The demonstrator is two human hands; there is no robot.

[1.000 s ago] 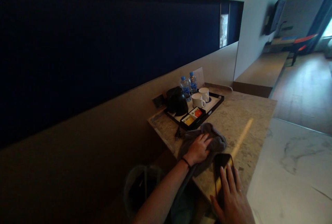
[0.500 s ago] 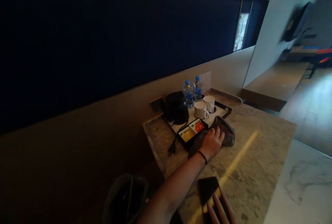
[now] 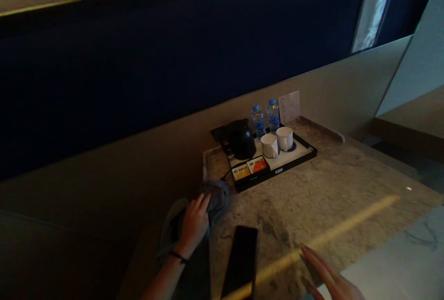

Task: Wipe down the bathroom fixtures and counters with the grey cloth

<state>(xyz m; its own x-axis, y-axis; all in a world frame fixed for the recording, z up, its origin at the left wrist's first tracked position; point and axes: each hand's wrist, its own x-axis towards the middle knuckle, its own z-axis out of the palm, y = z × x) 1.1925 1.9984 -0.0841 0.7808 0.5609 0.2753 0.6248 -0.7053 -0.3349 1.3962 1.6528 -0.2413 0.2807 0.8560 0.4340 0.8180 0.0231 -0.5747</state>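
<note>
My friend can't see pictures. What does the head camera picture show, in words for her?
A person's left hand presses a grey cloth at the left edge of a stone counter, while the right hand rests flat nearby. A dark phone lies between them, and behind sits a black tray with kettle, cups and bottles.

The left hand (image 3: pixel 194 221) reaches forward from the lower middle of the view, back of the hand up, its fingers (image 3: pixel 201 201) lying together and curled down over what they press, with a dark band around the wrist. The bare left forearm runs back toward the near edge, slanting to the left. The right hand (image 3: pixel 329 276) lies low at the near right, palm down and flat, fingers spread slightly and pointing far-left, holding nothing.
</note>
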